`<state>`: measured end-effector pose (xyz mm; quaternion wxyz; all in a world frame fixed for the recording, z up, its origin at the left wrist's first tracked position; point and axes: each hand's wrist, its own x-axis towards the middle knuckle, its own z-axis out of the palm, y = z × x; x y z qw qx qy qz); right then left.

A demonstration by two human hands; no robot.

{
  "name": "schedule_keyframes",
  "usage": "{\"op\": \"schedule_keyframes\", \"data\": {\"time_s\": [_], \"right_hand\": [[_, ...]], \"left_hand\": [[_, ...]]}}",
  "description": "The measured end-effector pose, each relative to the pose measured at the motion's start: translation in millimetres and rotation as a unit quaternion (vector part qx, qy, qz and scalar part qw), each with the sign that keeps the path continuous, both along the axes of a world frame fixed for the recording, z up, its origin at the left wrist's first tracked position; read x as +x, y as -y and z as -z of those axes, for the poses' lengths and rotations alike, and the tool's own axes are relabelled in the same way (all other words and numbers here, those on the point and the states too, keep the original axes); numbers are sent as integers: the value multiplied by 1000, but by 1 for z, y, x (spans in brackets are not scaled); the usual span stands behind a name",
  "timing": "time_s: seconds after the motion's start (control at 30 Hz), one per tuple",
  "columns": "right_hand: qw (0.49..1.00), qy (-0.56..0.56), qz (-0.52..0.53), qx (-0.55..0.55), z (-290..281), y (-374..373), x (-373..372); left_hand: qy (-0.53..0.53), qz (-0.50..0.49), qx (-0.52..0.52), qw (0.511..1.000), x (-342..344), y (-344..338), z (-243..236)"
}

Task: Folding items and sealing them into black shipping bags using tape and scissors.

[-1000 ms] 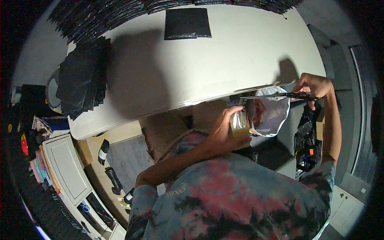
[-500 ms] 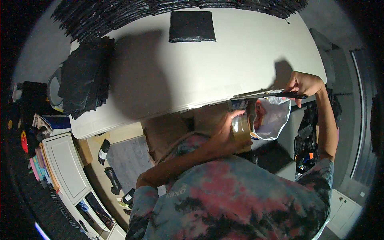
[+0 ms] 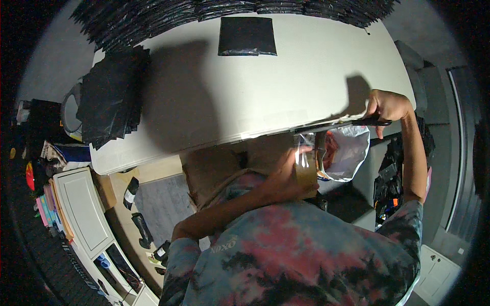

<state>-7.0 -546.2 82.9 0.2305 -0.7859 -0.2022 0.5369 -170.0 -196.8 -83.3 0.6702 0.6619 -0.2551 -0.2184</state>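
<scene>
My right hand (image 3: 389, 105) grips the black handles of a pair of scissors (image 3: 371, 122) at the table's near right edge. The long blades point left, over the top of a clear plastic packet (image 3: 306, 162). In my left hand (image 3: 290, 176), held below the table edge near my shirt, is that packet, with a brownish-yellow lower part; its contents are unclear. Just right of the packet sits an open silver-lined bag (image 3: 356, 153) with something reddish inside. Whether the blades touch the packet is hard to see.
On the white table (image 3: 286, 81) lie a flat black plastic parcel (image 3: 247, 36), a fanned pile of black bags (image 3: 112, 97) at the left and rows of black packages (image 3: 219, 7) along the far edge. A white cabinet (image 3: 84, 211) stands at lower left.
My left hand and the packet have dropped slightly toward me. The scissor blades have tilted a little lower at their tips. Both grips are the same.
</scene>
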Motion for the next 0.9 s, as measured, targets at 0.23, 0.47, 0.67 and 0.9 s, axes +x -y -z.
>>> {"op": "schedule_keyframes", "data": {"time_s": [0.23, 0.47, 0.67, 0.9], "right_hand": [[976, 82, 199, -18, -39, 38, -11], [813, 558, 108, -128, 20, 74, -11], [829, 481, 285, 18, 6, -76, -73], [898, 239, 355, 103, 29, -100, -108]], "left_hand": [[5, 10, -35, 999, -6, 2, 7], [51, 10, -44, 998, 4, 17, 1], [26, 39, -13, 999, 12, 27, -7], [42, 21, -104, 993, 15, 45, -2]]}}
